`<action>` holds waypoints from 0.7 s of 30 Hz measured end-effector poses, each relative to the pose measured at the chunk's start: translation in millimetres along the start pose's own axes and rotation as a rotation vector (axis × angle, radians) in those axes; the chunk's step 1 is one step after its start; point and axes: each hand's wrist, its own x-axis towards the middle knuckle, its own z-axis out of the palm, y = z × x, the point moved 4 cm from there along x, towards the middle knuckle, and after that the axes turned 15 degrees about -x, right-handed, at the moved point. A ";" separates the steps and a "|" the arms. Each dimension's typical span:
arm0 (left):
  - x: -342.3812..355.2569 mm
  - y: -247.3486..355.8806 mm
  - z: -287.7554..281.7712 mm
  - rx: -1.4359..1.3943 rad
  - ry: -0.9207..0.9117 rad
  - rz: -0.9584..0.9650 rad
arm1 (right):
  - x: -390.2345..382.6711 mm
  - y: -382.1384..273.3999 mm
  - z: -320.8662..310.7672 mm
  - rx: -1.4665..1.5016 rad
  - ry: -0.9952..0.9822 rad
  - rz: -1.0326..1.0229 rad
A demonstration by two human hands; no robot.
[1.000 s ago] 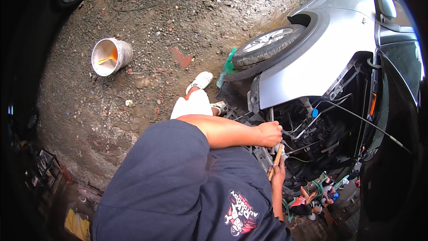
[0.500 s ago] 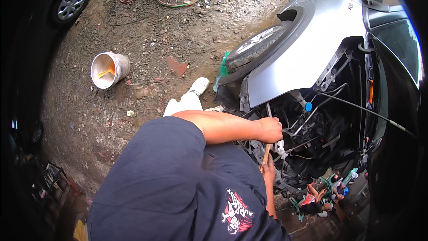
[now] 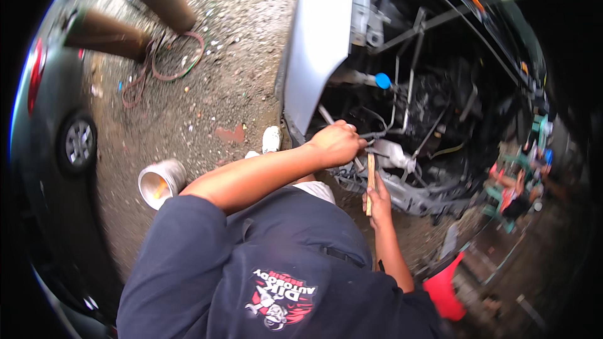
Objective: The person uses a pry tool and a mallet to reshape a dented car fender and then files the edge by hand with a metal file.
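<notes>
My left hand (image 3: pixel 336 144) is a closed fist at the front corner of a car's open engine bay. It is wrapped round a light grey metal bar (image 3: pixel 325 115), which sticks out above and below the fist. Below and to the right, my right hand (image 3: pixel 379 204) grips a wooden-handled tool (image 3: pixel 370 182), held nearly upright. The tool's upper end meets metal beside my left fingers, and I cannot make out its head. Close to both hands lie a whitish plastic reservoir (image 3: pixel 392 154) and the bare front frame (image 3: pixel 408 191). A blue cap (image 3: pixel 383 81) stands farther in.
The silver fender (image 3: pixel 320 44) borders the bay on the left. A white bucket (image 3: pixel 162 183) with something orange inside stands on gravel. Beyond are hoses (image 3: pixel 179 56), brown cylinders (image 3: pixel 110 32) and a dark car (image 3: pixel 53 188). People (image 3: pixel 512 188) sit at far right, near a red object (image 3: pixel 447 289).
The view has swung, bringing the engine bay higher and more of the dark car in at left. More of the wooden handle shows between my hands. Both hands keep their grips.
</notes>
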 end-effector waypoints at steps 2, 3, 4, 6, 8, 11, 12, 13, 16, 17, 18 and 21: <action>9.5 10.0 -8.6 -0.104 0.056 -0.004 | 6.2 -1.5 5.5 0.095 0.005 -0.016; 17.3 17.0 -11.7 -0.170 0.075 0.023 | 6.0 -1.3 7.0 0.145 0.018 -0.020; 26.3 20.6 -7.4 -0.154 0.049 0.026 | 9.1 11.6 7.6 0.216 0.026 -0.022; 32.2 23.7 -10.9 -0.161 -0.038 -0.035 | 20.6 29.1 21.0 0.313 0.013 -0.049; 32.9 24.2 -16.1 -0.215 -0.156 -0.065 | 32.6 40.2 40.8 0.399 0.009 -0.110; 28.1 29.4 -25.7 -0.179 -0.325 -0.024 | 51.6 58.9 67.2 0.378 -0.003 -0.214; 27.6 30.8 -31.5 -0.149 -0.374 -0.055 | 48.2 48.9 70.2 0.515 -0.067 -0.174; 34.2 36.6 -38.3 -0.127 -0.410 -0.090 | 47.5 48.5 70.4 0.494 -0.062 -0.206; 63.8 36.3 -54.2 -0.004 -0.374 -0.156 | 42.6 56.1 61.8 0.426 -0.038 -0.262; 64.3 24.7 -66.5 0.028 -0.296 -0.187 | 39.4 53.8 59.7 0.404 -0.056 -0.269; 71.8 27.1 -73.7 0.063 -0.260 -0.283 | 34.6 51.6 55.9 0.411 -0.086 -0.267; 78.1 16.2 -96.0 0.178 -0.150 -0.277 | 44.6 43.9 69.3 0.209 -0.038 -0.429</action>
